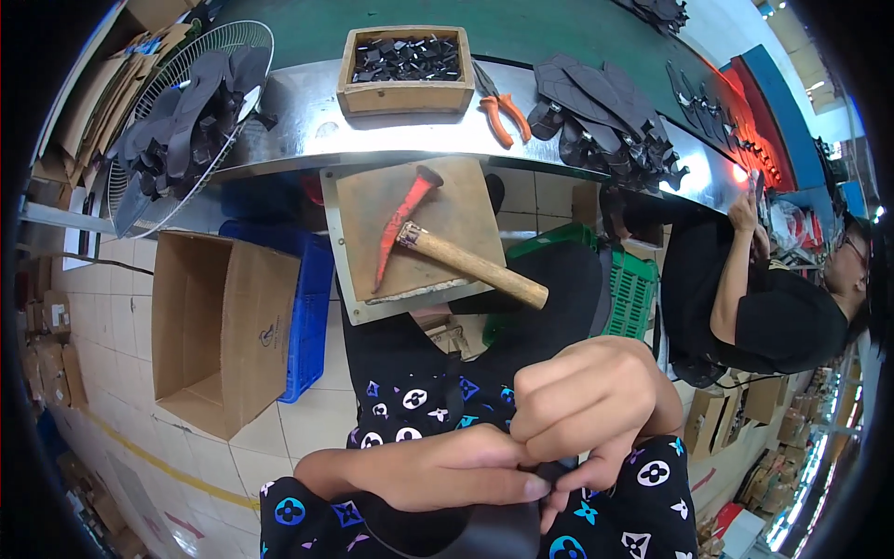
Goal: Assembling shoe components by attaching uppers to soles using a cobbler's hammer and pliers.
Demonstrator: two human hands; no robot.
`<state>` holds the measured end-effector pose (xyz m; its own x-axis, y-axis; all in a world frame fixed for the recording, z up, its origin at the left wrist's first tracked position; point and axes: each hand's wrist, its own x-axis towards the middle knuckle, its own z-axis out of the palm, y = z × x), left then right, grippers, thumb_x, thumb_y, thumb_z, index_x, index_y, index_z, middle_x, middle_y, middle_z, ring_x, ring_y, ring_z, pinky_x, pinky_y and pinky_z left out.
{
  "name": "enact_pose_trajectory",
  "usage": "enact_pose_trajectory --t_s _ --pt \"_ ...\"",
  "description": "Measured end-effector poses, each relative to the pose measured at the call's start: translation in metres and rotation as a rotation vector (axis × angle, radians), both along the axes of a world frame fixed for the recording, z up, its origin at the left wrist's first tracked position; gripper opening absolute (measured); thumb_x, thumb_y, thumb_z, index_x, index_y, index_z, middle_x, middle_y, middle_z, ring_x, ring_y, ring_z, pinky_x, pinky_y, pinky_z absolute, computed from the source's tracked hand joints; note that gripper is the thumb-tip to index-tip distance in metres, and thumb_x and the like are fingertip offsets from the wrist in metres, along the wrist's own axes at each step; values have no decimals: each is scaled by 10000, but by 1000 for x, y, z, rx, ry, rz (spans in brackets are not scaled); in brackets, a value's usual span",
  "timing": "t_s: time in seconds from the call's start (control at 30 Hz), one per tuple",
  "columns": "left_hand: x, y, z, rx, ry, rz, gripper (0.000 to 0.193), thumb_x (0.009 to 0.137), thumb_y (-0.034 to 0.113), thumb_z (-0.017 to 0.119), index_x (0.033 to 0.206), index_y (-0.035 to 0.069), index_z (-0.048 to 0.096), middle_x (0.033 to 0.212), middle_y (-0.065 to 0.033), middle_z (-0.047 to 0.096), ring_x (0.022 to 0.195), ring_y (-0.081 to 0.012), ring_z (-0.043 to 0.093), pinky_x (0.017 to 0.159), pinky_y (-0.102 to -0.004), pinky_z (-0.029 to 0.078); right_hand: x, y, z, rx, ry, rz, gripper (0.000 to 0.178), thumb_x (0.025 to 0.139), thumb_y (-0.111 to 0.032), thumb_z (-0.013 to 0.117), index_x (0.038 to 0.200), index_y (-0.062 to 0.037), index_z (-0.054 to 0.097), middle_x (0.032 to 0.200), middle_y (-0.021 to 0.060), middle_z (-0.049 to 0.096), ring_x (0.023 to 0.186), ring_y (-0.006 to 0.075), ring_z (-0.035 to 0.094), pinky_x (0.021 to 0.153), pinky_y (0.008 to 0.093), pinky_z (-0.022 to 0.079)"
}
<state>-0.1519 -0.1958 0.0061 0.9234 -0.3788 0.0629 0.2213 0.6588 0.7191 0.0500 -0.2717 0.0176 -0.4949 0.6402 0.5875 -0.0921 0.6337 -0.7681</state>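
Low over my lap, my left hand (438, 468) is closed on a smooth, dark, curved piece (498, 533), thumb at its upper edge. Bent over from the right, my right hand (589, 410) has its fingers pinched at the same edge, close to the left thumb. The fingers hide most of that spot, so whether a small part sits between them cannot be made out. Beyond my hands, a hammer (475, 266) with a red head and wooden handle lies on a square brown-topped block (358, 233).
On the metal bench edge stand a wooden box (405, 97) of small black parts, orange-handled pliers (504, 117) and dark sole-like pieces (605, 102). A wire basket (264, 56) holds more. An open carton (251, 326) stands left; a person (782, 298) works at right.
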Motion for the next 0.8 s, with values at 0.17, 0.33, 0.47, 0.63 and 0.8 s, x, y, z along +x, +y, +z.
enact_pose_trajectory --t_s 0.17,0.33,0.47,0.63,0.8 --pt "-1 6 -4 -37 43 -87 295 1041 140 526 1229 -60 633 1163 -105 681 1122 -172 608 993 -299 441 3 2 14 -25 -37 11 281 846 -76 753 1026 107 638 878 157 584 695 297 526 558 332 446" --pt "0 -3 -8 -149 -43 7 337 1064 225 480 1157 -65 626 1023 -82 693 976 -113 611 910 -269 465 4 -3 12 -26 -94 39 338 869 -128 762 1030 135 625 857 154 568 669 274 522 545 328 444" --pt "6 -4 -11 -179 -27 -75 333 1055 231 505 1147 -58 644 978 -61 702 948 -90 607 887 -245 461 6 -2 22 27 -187 6 305 880 -146 751 972 113 619 820 142 539 650 260 501 527 318 426" --pt "8 -2 -16 -240 -48 -154 328 1046 230 526 1123 -56 666 964 -50 711 935 -79 604 872 -240 457 8 2 35 13 -318 76 311 845 -187 780 839 90 640 816 171 607 615 249 572 496 302 488" --pt "10 -6 -20 -329 -68 -167 314 1039 225 541 1068 -52 686 989 -48 718 944 -74 603 866 -233 455 8 -1 30 -16 -304 129 307 881 -199 728 833 90 637 810 178 604 608 248 569 495 296 486"
